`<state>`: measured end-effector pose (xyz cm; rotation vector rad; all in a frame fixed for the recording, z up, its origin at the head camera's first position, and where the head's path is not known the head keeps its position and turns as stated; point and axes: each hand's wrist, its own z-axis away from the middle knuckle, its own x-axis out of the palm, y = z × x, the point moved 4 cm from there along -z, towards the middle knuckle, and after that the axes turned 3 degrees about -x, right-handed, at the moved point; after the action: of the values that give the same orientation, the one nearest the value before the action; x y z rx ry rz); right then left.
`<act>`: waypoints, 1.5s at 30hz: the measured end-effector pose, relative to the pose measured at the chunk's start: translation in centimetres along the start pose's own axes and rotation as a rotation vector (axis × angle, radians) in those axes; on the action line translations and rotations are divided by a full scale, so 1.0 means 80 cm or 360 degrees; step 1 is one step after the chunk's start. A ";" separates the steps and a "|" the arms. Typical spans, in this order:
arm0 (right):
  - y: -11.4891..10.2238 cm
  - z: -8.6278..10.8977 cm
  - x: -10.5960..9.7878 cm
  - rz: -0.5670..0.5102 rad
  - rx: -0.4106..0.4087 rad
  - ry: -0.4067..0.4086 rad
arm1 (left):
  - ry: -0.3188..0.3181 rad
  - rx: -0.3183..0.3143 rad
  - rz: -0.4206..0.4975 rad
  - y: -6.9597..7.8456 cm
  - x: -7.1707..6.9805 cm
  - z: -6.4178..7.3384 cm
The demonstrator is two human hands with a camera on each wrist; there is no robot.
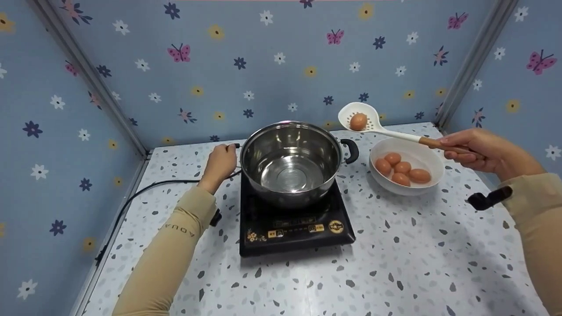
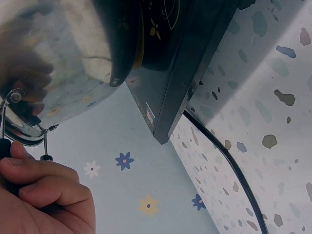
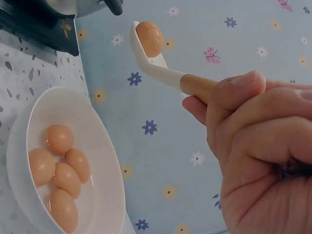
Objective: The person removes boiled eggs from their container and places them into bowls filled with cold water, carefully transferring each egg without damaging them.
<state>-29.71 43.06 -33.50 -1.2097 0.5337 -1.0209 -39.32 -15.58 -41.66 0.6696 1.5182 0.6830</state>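
Observation:
My right hand (image 1: 480,151) grips the wooden handle of a white slotted spoon (image 1: 397,134), raised above the bowl's far rim. One brown egg (image 1: 358,121) lies in the spoon's perforated head, also plain in the right wrist view. Below it stands a white bowl (image 1: 406,192) with several brown eggs (image 1: 402,167) inside. With curled fingers my left hand (image 1: 222,163) holds the black side handle (image 1: 237,145) of a steel pot (image 1: 292,197). Clear liquid seems to cover the pot's bottom. In the left wrist view the fingers (image 2: 53,183) wrap that handle.
The pot sits on a black induction cooker (image 1: 296,239), whose cable (image 1: 145,188) runs off to the left. Its other handle (image 1: 350,151) points toward the bowl. Flower-patterned panels (image 1: 272,66) enclose the speckled white table (image 1: 386,272) at the back and sides.

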 end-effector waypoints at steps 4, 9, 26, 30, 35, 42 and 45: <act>0.009 0.008 -0.010 -0.0055 0.0003 0.0075 | 0.0004 0.0009 0.0010 0.000 0.001 0.001; 0.020 0.017 -0.021 -0.0099 0.0003 0.0156 | -0.0012 0.0022 0.0020 0.001 -0.001 0.002; 0.054 0.043 -0.063 -0.0055 0.0036 0.0160 | 0.0000 0.0018 0.0008 0.000 -0.001 0.003; 0.061 0.049 -0.071 -0.0037 0.0062 0.0146 | -0.0004 0.0026 0.0013 0.000 0.000 0.003; 0.069 0.058 -0.083 0.0030 0.0071 0.0159 | -0.0007 0.0032 0.0023 0.002 -0.001 0.003; 0.082 0.065 -0.091 0.0170 0.0142 0.0203 | 0.0009 0.0030 -0.0013 0.002 -0.001 0.002; 0.086 0.068 -0.096 0.0245 0.0183 0.0252 | 0.0021 0.0026 -0.0034 0.001 0.000 0.003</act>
<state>-26.52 52.50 -39.52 -0.9757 0.6725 -1.0067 -39.11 -15.51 -41.58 0.6613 1.5425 0.6607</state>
